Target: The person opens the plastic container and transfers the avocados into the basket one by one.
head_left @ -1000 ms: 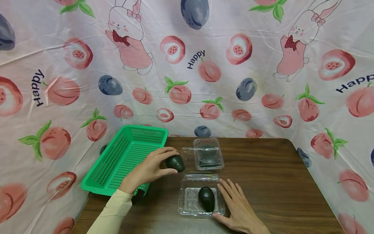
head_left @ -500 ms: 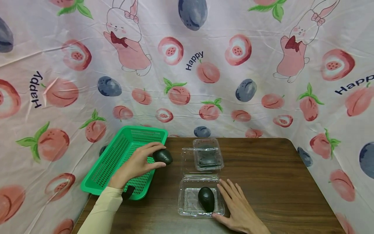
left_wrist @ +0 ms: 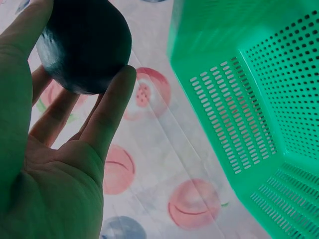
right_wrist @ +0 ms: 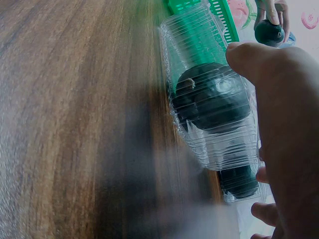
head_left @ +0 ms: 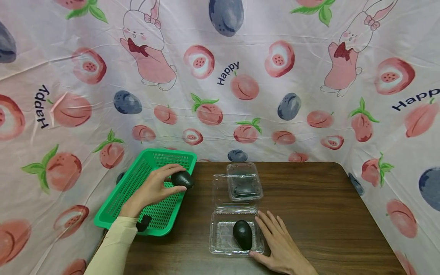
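A dark green avocado (head_left: 182, 179) is pinched between the thumb and fingers of my left hand (head_left: 151, 191), raised over the right rim of the green plastic basket (head_left: 128, 191). In the left wrist view the same avocado (left_wrist: 87, 45) sits at the fingertips, apart from the basket. On the table a clear plastic clamshell box (head_left: 223, 233) stands with its lid folded back. Inside it lies another avocado (head_left: 242, 235), toward the right side. My right hand (head_left: 280, 244) rests at that box's right edge, its fingers extended and the thumb by the front corner.
Behind the opened box stands a second clear box (head_left: 245, 181) with dark contents, partly under the folded-back lid. The brown wooden table (head_left: 319, 214) stretches to the right. A fruit-printed cloth (head_left: 261, 103) hangs around the back and sides.
My left hand has carried the avocado left and slightly up, away from the opened box to the basket's right side. The right hand and both boxes stay put.
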Demonstrator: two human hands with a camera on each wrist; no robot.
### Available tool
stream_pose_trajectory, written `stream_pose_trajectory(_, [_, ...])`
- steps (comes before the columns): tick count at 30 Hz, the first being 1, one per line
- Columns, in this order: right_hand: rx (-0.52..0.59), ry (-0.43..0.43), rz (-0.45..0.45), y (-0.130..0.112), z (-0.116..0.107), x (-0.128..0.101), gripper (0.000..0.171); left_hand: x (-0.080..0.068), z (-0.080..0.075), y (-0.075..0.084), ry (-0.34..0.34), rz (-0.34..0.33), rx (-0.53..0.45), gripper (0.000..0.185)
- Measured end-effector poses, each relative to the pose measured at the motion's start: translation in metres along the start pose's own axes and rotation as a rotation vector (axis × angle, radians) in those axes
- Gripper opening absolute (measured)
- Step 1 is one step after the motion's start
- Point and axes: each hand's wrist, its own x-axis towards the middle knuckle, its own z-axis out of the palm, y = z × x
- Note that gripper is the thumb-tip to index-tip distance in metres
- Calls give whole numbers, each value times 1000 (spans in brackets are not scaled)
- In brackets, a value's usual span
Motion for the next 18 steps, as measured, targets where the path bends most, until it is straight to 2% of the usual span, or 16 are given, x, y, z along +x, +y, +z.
stream_pose_trajectory(11, [-9,9,-5,0,1,0,103,2,-10,-18,-19,-37,-50,56])
stream_pose_trajectory(18, [-15,14,-8,0,1,1,103,6,-16,-30,-13,-55,-33,54])
